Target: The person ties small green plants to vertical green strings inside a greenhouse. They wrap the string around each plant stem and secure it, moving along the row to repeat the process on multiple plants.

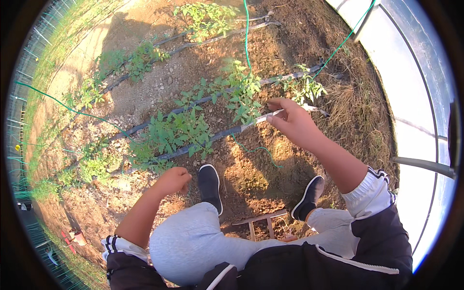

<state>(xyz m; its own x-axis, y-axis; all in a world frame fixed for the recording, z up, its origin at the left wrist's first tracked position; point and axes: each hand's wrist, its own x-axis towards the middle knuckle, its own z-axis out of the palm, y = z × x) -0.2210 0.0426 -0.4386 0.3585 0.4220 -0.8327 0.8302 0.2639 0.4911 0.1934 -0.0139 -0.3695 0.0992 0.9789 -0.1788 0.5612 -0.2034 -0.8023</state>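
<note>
My right hand (291, 121) reaches over the drip line, thumb and fingers apart, nothing visible between them. Just left of its fingertips stands a tomato plant (244, 94), with green twine (247, 40) coming down to it. Another tomato plant (302, 87) grows beyond that hand. My left hand (173, 182) hovers near my shoe with its fingers curled; whether it holds anything is hidden. Closest to it is a leafy tomato plant (177, 132) growing over the black drip hose (224, 133). A loose length of green twine (253, 149) trails from the hose across the soil.
A low wooden stool or frame (259, 221) sits between my legs. Dry straw (357, 112) borders the plastic greenhouse wall (413, 145) at right, where a metal pipe (424, 165) juts in. More twine (72, 108) slants across the left; a reddish container (79, 237) lies lower left.
</note>
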